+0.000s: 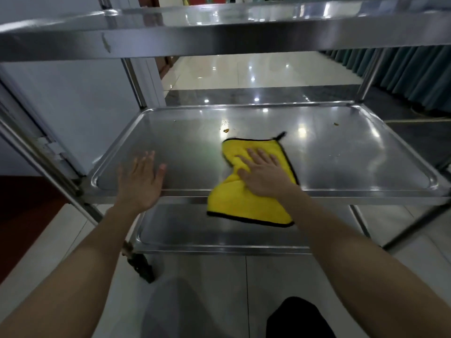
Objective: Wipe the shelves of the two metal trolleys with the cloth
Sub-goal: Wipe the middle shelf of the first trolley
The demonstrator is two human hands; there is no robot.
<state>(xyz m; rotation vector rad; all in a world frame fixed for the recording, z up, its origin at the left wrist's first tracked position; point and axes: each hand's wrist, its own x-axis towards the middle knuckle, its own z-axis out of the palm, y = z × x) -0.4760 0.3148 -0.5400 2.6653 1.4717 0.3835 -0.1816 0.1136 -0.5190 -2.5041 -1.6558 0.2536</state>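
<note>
The right hand (262, 174), fingers straight, presses the cloth (244, 206) on the shelf (170, 142); the brown spot (226, 130) lies at eleven o'clock from it.

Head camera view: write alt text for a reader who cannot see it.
A person's right hand presses a yellow cloth on the middle shelf of a metal trolley, the cloth's near end hanging over the front edge. The left hand is open at the shelf's front left rim. Small brown specks lie beyond the cloth.

Trolley's middle shelf (170, 142), steel
A yellow cloth (244, 203) drapes over its near edge; crumbs (225, 130) lie toward the far edge.
</note>
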